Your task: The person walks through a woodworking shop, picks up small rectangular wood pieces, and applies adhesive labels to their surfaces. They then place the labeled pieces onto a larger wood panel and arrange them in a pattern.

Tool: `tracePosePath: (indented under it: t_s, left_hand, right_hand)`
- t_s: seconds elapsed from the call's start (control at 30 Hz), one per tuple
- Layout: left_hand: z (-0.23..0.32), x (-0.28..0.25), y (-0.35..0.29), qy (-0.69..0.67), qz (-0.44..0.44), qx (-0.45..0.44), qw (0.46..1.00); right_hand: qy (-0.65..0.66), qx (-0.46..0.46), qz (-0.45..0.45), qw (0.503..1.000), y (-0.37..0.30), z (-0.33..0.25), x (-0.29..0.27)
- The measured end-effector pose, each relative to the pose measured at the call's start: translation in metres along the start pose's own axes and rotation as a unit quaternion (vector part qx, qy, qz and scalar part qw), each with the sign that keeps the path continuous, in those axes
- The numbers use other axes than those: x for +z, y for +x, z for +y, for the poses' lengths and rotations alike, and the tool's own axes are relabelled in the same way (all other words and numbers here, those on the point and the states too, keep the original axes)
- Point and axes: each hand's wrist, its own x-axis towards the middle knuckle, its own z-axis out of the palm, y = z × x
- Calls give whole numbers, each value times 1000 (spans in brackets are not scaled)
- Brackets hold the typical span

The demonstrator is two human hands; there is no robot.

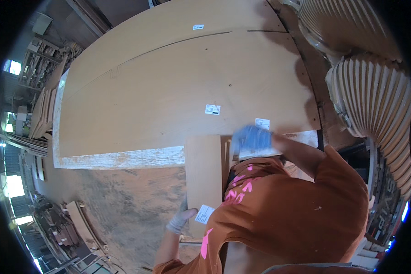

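Observation:
My left hand (182,219), in a pale work glove, grips the near left edge of a narrow tan wooden panel (204,173), thumb on top. A white printed label (205,213) lies on that panel close to my thumb. The panel's far end laps over the edge of a large flat board (159,100). My right hand (253,139), in a blue glove, is smeared by motion just right of the panel's far end. Its fingers cannot be made out. Narrow wooden strips (226,150) show between the panel and that hand.
White labels (212,109) are stuck on the large board, which has a long cut line and small holes. A worn white support edge (123,157) shows under it. Ribbed hoses (372,91) hang at the right. Offcuts (61,228) are heaped at left on the dusty floor (132,205).

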Motion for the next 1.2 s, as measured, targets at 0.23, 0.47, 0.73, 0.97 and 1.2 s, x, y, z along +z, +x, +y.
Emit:
tracePosePath:
  t_s: [0.23,0.47,0.73,0.97,1.2]
  left_hand:
    - [-59,-12,-23,-47,42,-128,990]
    - [-101,-11,-77,-111,144,-112,977]
    - [-118,-61,-171,-136,209,-66,966]
    - [-154,-108,-249,-164,231,-56,958]
    - [-167,-132,-266,-185,242,-40,952]
  right_hand:
    - [-259,250,540,761,-1,181,-132]
    - [-262,278,575,724,4,178,-42]
    - [-81,252,603,753,-7,103,133]
    - [450,188,597,637,-1,86,194]
    - [613,43,339,712,0,36,168]
